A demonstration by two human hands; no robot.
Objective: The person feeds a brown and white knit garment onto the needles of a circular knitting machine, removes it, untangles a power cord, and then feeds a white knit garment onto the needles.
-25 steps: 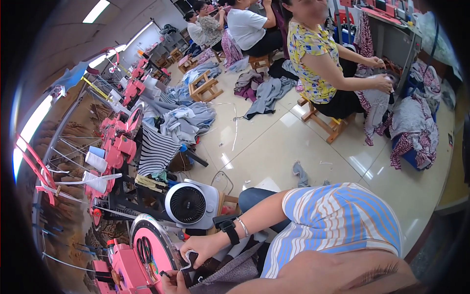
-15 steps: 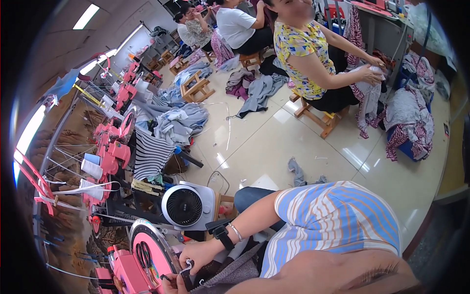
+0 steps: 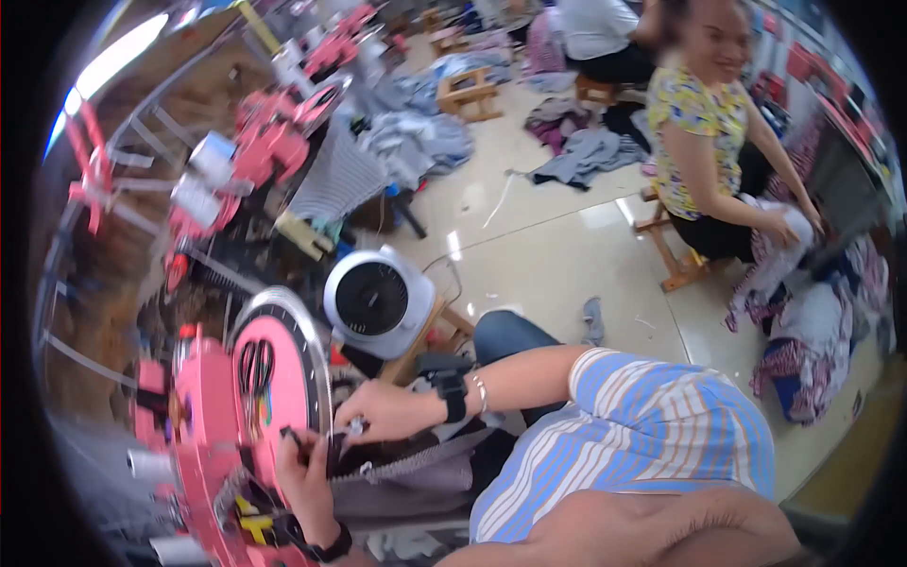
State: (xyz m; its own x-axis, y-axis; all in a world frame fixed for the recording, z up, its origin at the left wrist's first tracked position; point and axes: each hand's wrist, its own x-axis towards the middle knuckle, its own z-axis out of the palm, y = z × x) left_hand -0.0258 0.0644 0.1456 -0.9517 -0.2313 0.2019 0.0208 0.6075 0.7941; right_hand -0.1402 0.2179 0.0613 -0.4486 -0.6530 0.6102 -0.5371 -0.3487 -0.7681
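A pink round-dial linking machine (image 3: 248, 352) stands at my lower left, its toothed metal ring nearest my hands. My left hand (image 3: 307, 477) is closed beside the ring, fingers pinched on the edge of a dark knit fabric (image 3: 336, 455). Just right of it my right hand (image 3: 389, 412), also closed, grips the same fabric, with a small whitish bit at its fingertips. The grey ribbed part of this garment (image 3: 406, 496) hangs down toward my lap. Black-handled scissors (image 3: 255, 367) lie on the machine's pink plate. Blur hides the finer details at the fingertips.
A white fan (image 3: 380, 300) stands just beyond my right hand. More pink machines (image 3: 269, 142) with white thread cones (image 3: 196, 203) line the left. Garments (image 3: 411, 142) lie heaped on the floor. Right, a seated person (image 3: 709, 161) handles cloth near a full bin (image 3: 808, 354).
My view has swung, so the room sits further right and lower in the picture. My left hand now shows more fully, forearm included. Both hands stay at the machine's ring.
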